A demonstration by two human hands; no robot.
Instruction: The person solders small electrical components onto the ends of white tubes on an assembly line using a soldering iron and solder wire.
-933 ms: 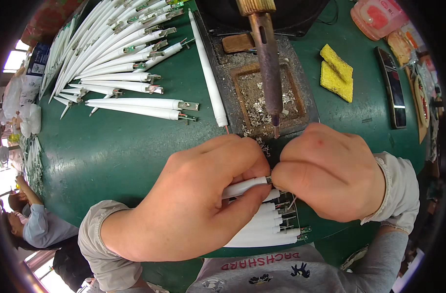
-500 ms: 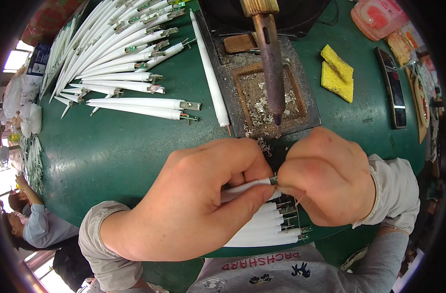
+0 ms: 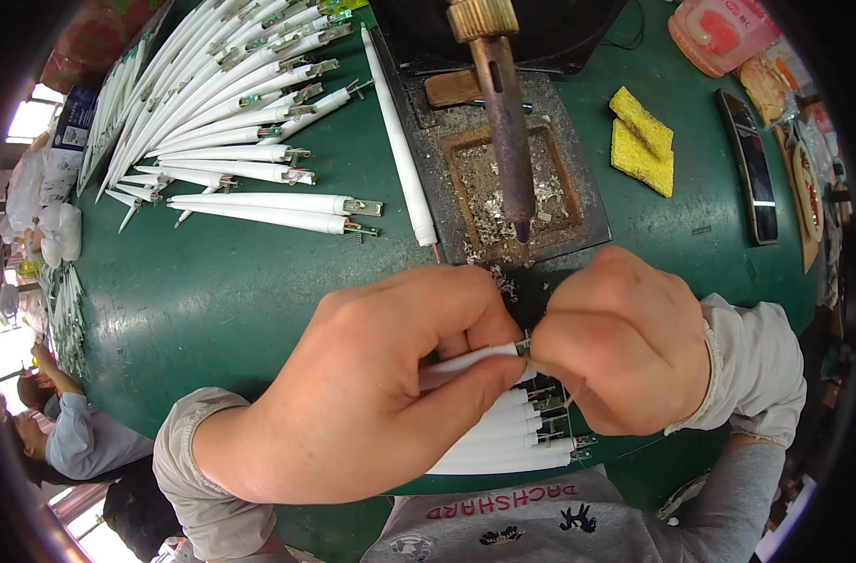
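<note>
Head view: my left hand [image 3: 371,385] is curled tight around a slim white tube [image 3: 470,359], near the table's front edge. My right hand [image 3: 625,342] is closed too, pinching the tube's metal end [image 3: 522,346]. I judge I'm fitting that end piece. A soldering iron [image 3: 503,122] rests just beyond; next would be steady alignment before joining. More white tubes [image 3: 503,441] lie beneath my hands.
</note>
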